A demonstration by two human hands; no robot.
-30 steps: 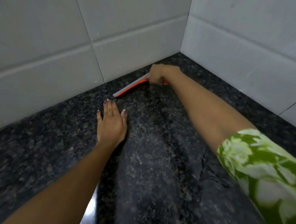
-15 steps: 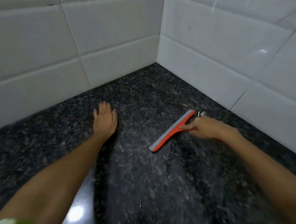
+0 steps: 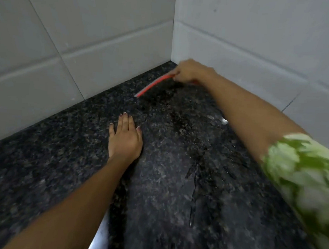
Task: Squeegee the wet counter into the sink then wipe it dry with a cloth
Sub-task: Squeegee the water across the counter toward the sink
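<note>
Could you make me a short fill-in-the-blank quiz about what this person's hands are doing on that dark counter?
1. The right hand holds a squeegee whose colour is ____.
2. The left hand lies ____ on the counter, palm down, holding nothing.
3. The squeegee is up near the ____ where the two tiled walls meet.
4. The sleeve on the right arm has a white and ____ pattern.

Missing words: red; flat; corner; green
</note>
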